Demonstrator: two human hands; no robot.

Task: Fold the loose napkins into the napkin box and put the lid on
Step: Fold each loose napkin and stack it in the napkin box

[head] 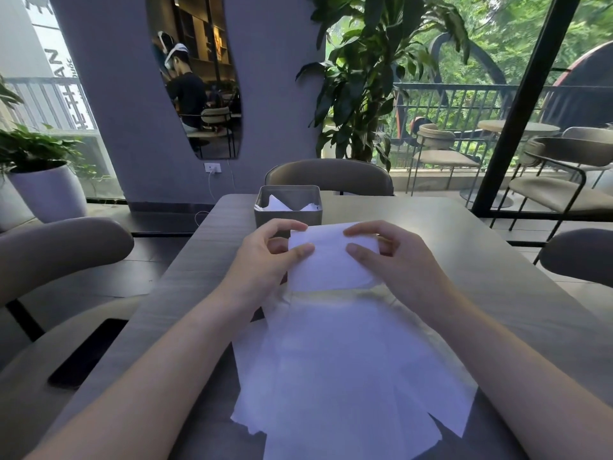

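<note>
A folded white napkin (330, 260) is held up over the grey table (481, 260). My left hand (268, 260) pinches its left edge between thumb and fingers, and my right hand (384, 257) pinches its right edge the same way. Below it a pile of loose white napkins (338, 366) lies spread toward the near table edge. Just behind my hands the grey square napkin box (288, 204) stands without a lid, with white napkins inside. No lid is visible.
A dark phone (88, 351) lies on the seat at the left. Upholstered chairs stand at the far side (328, 175), left (63, 250) and right (578, 254) of the table. A potted plant (46, 180) sits by the wall at the left.
</note>
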